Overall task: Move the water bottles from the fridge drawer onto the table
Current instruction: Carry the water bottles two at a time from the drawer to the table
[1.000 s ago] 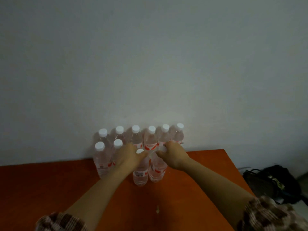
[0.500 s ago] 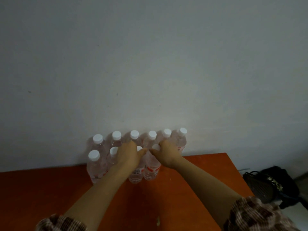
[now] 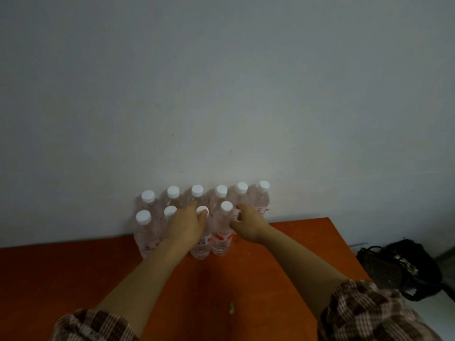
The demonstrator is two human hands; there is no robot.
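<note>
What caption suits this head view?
Left hand grips a front-row bottle among water bottles on an orange table; right hand alongside.

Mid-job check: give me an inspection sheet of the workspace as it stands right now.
Surface: orange table, set against the wall.
Job's things: water bottles, ten white caps visible, upright in two rows at the table's far edge.
Clutter: pale scrap on the table between the arms.
Grippers: left hand holds a front-row bottle at its cap; right hand at the neighbouring bottle, grip unclear.
Cables: nothing seen.
Surroundings: pale wall; black bag on the floor to the right.
</note>
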